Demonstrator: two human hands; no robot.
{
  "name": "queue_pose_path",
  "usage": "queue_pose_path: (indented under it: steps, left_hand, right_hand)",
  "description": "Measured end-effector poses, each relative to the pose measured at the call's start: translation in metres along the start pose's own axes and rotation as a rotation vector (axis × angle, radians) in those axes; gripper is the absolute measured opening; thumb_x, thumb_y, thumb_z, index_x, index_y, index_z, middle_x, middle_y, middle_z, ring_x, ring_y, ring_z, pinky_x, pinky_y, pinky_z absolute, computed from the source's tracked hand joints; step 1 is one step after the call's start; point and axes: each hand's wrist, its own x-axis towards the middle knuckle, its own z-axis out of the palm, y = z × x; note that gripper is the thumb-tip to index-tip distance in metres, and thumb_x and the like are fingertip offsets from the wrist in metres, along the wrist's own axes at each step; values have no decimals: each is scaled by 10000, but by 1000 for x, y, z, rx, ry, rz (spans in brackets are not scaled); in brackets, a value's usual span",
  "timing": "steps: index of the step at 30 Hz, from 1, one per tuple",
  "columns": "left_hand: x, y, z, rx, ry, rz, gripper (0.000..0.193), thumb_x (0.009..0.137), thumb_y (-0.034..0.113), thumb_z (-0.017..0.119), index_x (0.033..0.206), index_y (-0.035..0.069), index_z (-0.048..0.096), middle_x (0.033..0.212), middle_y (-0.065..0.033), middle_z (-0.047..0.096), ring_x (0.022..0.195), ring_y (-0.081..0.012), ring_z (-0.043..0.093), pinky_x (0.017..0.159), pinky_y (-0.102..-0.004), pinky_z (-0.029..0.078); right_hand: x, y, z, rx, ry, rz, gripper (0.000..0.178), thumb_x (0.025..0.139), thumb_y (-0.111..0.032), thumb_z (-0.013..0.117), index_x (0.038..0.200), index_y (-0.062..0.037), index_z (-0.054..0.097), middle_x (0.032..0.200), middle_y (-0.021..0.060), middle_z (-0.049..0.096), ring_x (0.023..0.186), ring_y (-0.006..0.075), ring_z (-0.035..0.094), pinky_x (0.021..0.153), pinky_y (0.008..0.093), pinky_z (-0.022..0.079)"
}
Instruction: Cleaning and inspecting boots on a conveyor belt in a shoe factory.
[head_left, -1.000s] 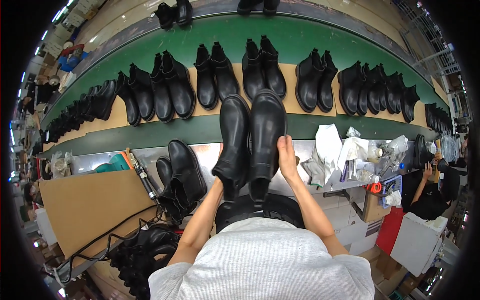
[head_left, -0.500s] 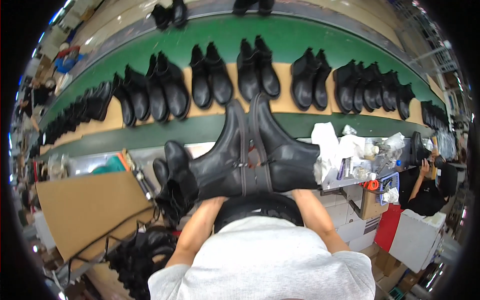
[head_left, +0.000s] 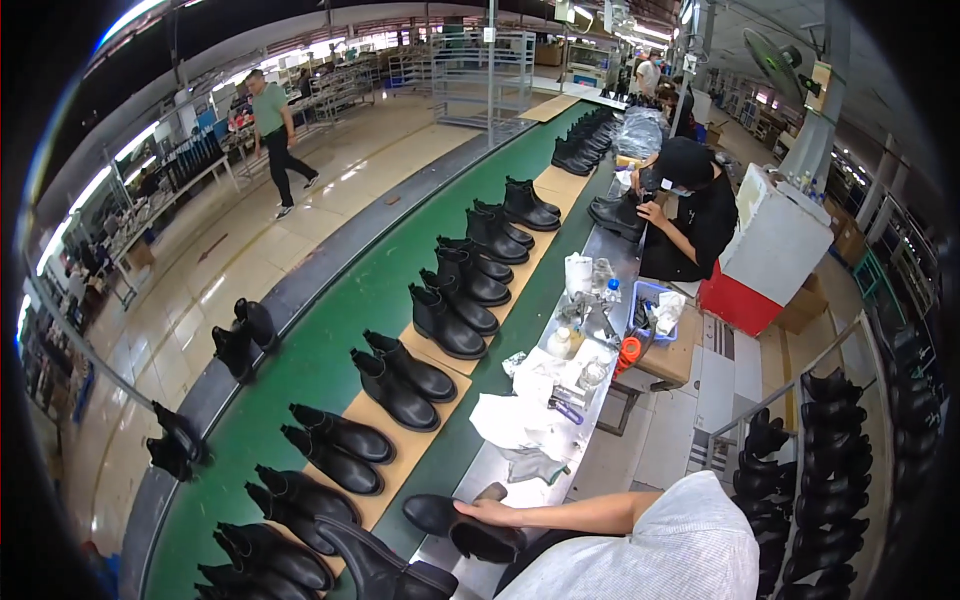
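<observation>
My right hand [head_left: 484, 512] is closed on a black leather boot [head_left: 432, 514] near the bottom of the view, its toe pointing left. The forearm comes in from the right, out of a light grey sleeve. Just left of it, another black boot [head_left: 362, 562] with a tall shaft is cut off by the lower edge. My left hand is out of view. What holds that second boot, if anything, is hidden.
Pairs of black ankle boots [head_left: 455, 318] stand along a green conveyor [head_left: 305, 370]. White cloths [head_left: 515, 425], bottles and a marker lie on a metal ledge to the right. Beyond, a person in black [head_left: 690, 215] handles a boot [head_left: 618, 214]. Boot racks [head_left: 797, 480] stand at right.
The view has swung to the right and up, showing the line's far end and a walking person. Both forearms were visible with two tall boots side by side; now only the right one shows.
</observation>
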Motion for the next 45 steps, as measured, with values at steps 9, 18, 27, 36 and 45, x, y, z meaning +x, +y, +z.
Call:
queue_pose_path:
  steps: [9,18,27,36,45]
  left_hand:
    - [-11,27,50,-217,110,195,573,893,236,392,1436,192,212,805,-15,410,812,-165,430,762,-339,365]
    - [113,-7,108,-451,29,-188,480,956,301,303,1427,243,230,788,-53,361,707,-166,422,633,-317,363]
    - [142,-17,78,-493,-135,-481,309,934,319,367,1142,107,451,778,-28,389,667,-148,438,627,-301,363]
    - [149,-45,91,-684,-12,-629,235,875,285,462,784,85,381,701,-3,378,669,-140,432,621,-281,348]
    - [144,-34,123,-503,-95,-495,260,883,327,449,967,87,503,792,-24,331,654,-144,394,619,-291,349]
  right_hand:
    - [-8,-115,-19,-518,418,-705,377,900,-162,471,1257,-43,451,1007,230,556,931,387,543,843,409,443]
    - [-90,-187,-86,-207,599,-649,717,854,23,346,1448,-191,6,800,105,606,623,184,612,641,313,510]
    - [-123,-143,-92,-137,710,-590,887,774,6,408,1425,-203,-157,733,109,619,586,175,602,601,313,501]
    - [-147,-118,-97,47,724,-543,930,753,43,430,1421,-231,-157,747,115,638,536,146,587,536,289,505]
    - [-157,-176,-118,38,574,-680,735,900,-53,395,1443,-241,-63,656,95,626,391,108,495,432,253,459]
